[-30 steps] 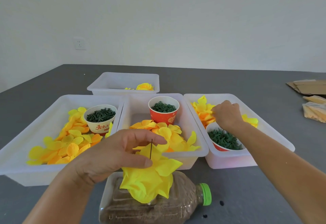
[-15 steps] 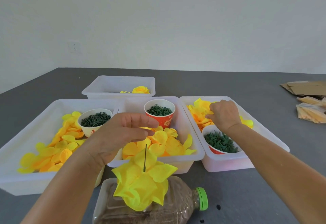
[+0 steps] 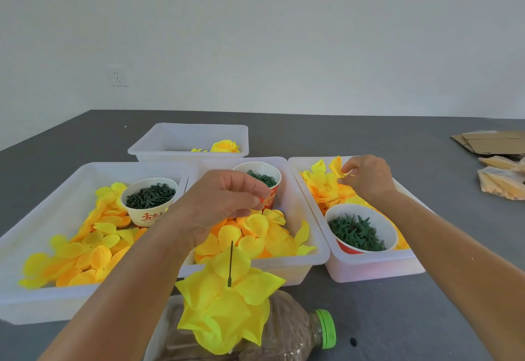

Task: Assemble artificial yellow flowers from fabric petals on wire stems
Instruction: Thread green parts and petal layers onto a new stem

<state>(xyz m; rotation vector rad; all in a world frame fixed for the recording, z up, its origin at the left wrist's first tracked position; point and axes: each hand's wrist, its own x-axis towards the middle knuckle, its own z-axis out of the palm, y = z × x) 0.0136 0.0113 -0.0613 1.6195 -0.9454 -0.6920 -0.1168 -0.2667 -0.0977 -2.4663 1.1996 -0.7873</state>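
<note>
Flower (image 3: 227, 312) stands below the loosely curled, unladen left hand (image 3: 218, 207); right hand (image 3: 366, 176) pinches a petal (image 3: 336, 166).

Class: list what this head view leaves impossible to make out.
- Wire stem: lower end hidden beneath the yellow flower.
- Bottle: base cut off by the frame's bottom edge.
- Left hand: whether its fingertips hold anything is too small to tell.
- Far bin: floor hidden by its front wall.

Half-built yellow flower (image 3: 227, 315) on upright dark wire stem (image 3: 230, 264), atop bottle (image 3: 287, 335)
</note>
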